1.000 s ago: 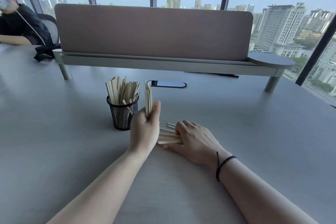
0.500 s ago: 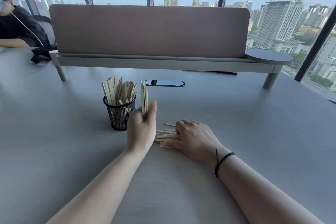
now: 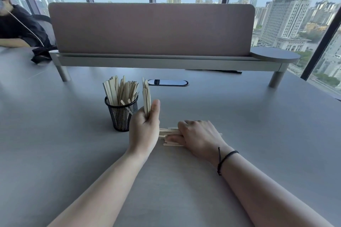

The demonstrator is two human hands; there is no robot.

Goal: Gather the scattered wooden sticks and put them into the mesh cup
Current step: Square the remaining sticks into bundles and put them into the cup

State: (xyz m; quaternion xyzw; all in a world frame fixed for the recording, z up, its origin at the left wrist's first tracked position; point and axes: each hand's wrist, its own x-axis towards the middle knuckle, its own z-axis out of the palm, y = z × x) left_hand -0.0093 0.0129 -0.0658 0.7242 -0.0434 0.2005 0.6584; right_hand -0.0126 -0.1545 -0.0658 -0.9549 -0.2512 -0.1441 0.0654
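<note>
A black mesh cup [image 3: 121,114] stands on the grey table, filled with several upright wooden sticks [image 3: 120,91]. Just right of the cup, my left hand [image 3: 144,127] grips an upright bundle of sticks [image 3: 146,96] between thumb and fingers. My right hand [image 3: 199,137] lies on the table to the right, fingers curled around a flat bunch of sticks [image 3: 168,134] whose ends poke out toward my left hand. One stick end shows at the right of that hand [image 3: 220,134].
A pink desk divider [image 3: 151,29] on a grey raised shelf [image 3: 166,61] runs across the back. A dark oval cable port [image 3: 168,82] sits behind the cup. Another person sits at far left [image 3: 16,29]. Windows lie beyond.
My right hand has curled tighter over the flat sticks and drawn them together. My left hand keeps its upright bundle beside the cup, hardly moved.
</note>
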